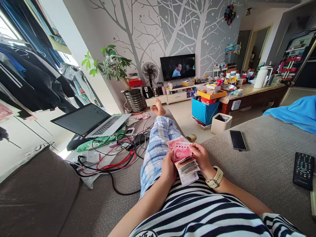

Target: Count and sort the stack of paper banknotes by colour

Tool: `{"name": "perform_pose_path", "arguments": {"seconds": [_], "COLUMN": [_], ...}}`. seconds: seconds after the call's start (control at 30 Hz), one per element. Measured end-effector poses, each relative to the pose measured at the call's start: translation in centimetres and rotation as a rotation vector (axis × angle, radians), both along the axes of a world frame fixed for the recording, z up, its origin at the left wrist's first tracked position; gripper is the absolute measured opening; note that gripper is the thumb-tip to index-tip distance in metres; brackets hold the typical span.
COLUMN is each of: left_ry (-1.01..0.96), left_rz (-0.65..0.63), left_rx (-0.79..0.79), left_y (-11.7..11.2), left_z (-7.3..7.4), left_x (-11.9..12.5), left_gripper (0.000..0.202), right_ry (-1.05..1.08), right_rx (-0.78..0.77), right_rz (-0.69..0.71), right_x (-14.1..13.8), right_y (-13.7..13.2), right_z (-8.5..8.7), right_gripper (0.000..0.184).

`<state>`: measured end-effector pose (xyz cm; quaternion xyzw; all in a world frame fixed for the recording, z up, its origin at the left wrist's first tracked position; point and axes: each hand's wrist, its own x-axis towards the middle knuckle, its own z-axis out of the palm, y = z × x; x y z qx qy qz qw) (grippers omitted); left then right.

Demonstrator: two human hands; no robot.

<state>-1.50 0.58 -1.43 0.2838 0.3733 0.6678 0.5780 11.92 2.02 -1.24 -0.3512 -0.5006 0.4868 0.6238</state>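
Observation:
Above my lap, both hands are around a bundle of paper money. My left hand (169, 168) closes on the left edges of the notes, its thumb along their side. Thumb and fingers of my right hand (201, 158) pinch the right edge of a red 100 banknote (182, 151), which lies fanned over another red note. Below it, between the hands, sits a stack of folded banknotes (188, 167) with many edges showing. A pale note (189, 179) sticks out underneath. A cream watch (215, 177) is on my right wrist.
My legs stretch along a grey sofa. At left are a laptop (108, 125) and tangled cables (123, 158). A phone (238, 140) and a remote control (303, 171) lie at right. Beyond are a bin (221, 123), a blue box (204, 112) and a cluttered table (266, 88).

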Motion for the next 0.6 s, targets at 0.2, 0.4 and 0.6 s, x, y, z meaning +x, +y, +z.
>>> {"name": "perform_pose_path", "arguments": {"seconds": [0.2, 0.4, 0.6], "left_ry": [-0.039, -0.017, -0.042], "left_rz": [0.015, 0.013, -0.012], "left_rx": [-0.110, -0.084, -0.079], "left_y": [-0.29, -0.33, -0.04], "left_z": [0.40, 0.29, 0.05], "left_x": [0.13, 0.12, 0.11], "left_gripper": [0.019, 0.019, 0.018], "right_ry": [0.003, 0.007, 0.020], "right_rx": [-0.013, -0.014, -0.028], "right_rz": [0.006, 0.001, 0.010], "right_x": [-0.02, 0.04, 0.05], "right_y": [-0.02, 0.08, 0.17], "right_z": [0.17, 0.05, -0.11], "right_gripper": [0.025, 0.024, 0.025]}}
